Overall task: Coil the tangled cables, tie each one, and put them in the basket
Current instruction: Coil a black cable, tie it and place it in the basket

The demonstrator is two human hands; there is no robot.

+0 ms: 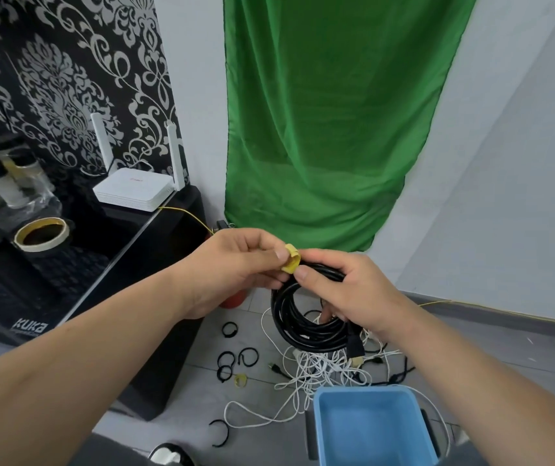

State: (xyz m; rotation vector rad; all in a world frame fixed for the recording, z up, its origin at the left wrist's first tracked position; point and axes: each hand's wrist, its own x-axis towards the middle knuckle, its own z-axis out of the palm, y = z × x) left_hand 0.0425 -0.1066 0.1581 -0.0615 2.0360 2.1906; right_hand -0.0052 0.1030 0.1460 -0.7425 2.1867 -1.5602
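Between the two sets of fingers (266,253) a short yellow tie (291,262) sits wrapped over the top of a coiled black cable (303,334). How far round the tie goes we cannot tell, since its underside is hidden by the strands and the thumbs. We see the left hand (232,267) pinching the tie's upper end between thumb and forefinger, with its other fingers curled in toward the palm. The right hand (357,294) grips the coil. Its thumb presses on the tie's lower edge and its other fingers are curled round the strands, their tips only partly visible through the ring. The coil hangs below the fingers, and a dark plug (356,348) with a gold tip dangles at its lower right.

Directly beneath the coil we make out a tangle of white cable (316,368) on the grey floor (471,351), mixed with thin black leads that we cannot follow. Nearer to us than the fingers stands a blue basket (323,408), cut off by the bottom edge. Below and left of the fingers several black ring-shaped ties (232,361) and one more yellow one lie scattered. A red object (234,300) shows under the left hand, mostly hidden. Farther left a black tabletop (128,237) carries a white router (131,193) and a roll of tape (40,234). Behind the fingers hangs a green cloth (330,129).
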